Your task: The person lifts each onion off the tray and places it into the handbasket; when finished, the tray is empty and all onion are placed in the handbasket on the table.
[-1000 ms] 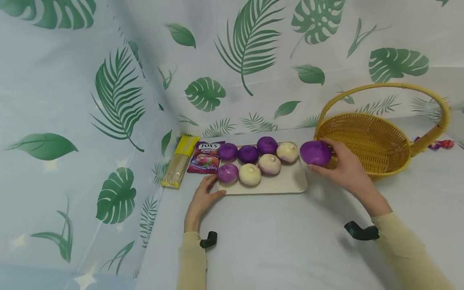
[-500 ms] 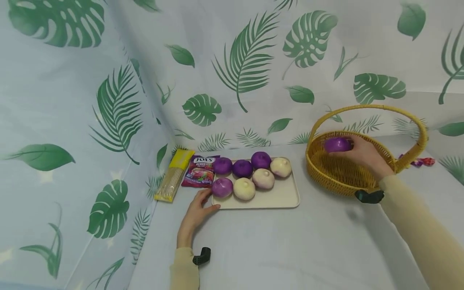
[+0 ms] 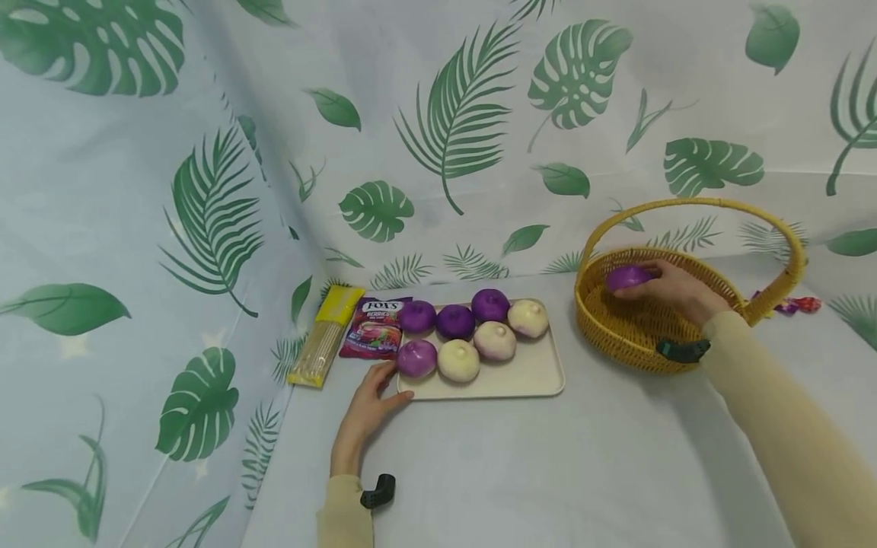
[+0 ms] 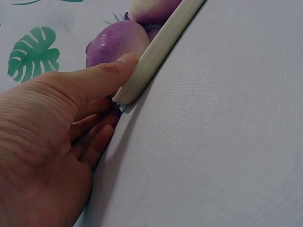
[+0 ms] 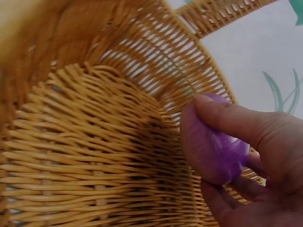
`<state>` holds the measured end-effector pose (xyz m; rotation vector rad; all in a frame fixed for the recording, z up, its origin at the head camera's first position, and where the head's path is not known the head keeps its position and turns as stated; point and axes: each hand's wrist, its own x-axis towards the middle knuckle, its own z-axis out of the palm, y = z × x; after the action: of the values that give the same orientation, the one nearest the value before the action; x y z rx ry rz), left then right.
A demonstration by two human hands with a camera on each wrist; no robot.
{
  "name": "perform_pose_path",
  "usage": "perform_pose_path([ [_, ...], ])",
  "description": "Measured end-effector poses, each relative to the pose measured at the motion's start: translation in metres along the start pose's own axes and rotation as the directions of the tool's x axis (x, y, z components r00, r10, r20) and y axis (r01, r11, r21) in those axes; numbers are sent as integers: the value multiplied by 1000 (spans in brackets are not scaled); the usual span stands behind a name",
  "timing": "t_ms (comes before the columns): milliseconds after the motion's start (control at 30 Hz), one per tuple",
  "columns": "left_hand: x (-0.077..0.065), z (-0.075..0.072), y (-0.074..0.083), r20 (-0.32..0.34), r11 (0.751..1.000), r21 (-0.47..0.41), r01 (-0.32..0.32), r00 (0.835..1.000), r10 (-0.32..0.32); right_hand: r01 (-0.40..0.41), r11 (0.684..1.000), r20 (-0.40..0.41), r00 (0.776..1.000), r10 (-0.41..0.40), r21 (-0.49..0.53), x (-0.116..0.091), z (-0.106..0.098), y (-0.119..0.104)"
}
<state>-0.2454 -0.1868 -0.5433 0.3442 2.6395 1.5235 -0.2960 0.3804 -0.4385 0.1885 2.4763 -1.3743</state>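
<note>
Head view: right hand (image 3: 677, 291) pinches purple onion (image 3: 625, 281) inside yellow basket (image 3: 610, 332), well apart from left hand (image 3: 365, 411) at corner of tray (image 3: 524, 379). Left wrist: thumb on tray rim, fingers loosely bent; whether pinching, can't tell. Right wrist: onion beside basket wall, longer axis tilted, basket floor left of grip; contact unclear.

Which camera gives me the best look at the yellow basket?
The head view, since it frames the yellow basket from end to end with its arched handle, though the right hand and sleeve cover part. The right wrist view shows only a close section, mostly woven interior. The left wrist shows none.
</note>
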Motion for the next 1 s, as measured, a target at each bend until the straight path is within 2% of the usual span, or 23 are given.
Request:
perform_pose_path([
  [200,-4,1,-3,-4,1000,9,6,1000,-6,5,1000,6,1000,-5,25,7,5,7],
  [300,-6,1,-4,2,1000,-6,-4,1000,4,-22,999,-13,1000,22,27,8,8,13],
  [367,-8,2,-5,5,1000,-9,-11,1000,11,-10,1000,-29,1000,11,21,9,9,15],
  [533,-16,-2,-6,-23,1000,14,2,1000,-2,17,994,-62,998,-24,-104,18,14,8],
  [600,-18,-4,-7,-32,1000,25,15,999,-15,4,985,-65,998,-15,-171,24,16,5],
  [700,-18,-5,-8,-36,999,33,25,999,-23,-8,977,-61,998,-5,-212,27,16,1],
  [833,-12,-4,-7,-23,1000,30,5,1000,-4,36,985,-73,996,-49,-169,16,8,-4],
  [1000,0,0,1,-8,999,19,-28,1000,28,52,981,-178,980,-86,-188,-22,-5,-25],
])
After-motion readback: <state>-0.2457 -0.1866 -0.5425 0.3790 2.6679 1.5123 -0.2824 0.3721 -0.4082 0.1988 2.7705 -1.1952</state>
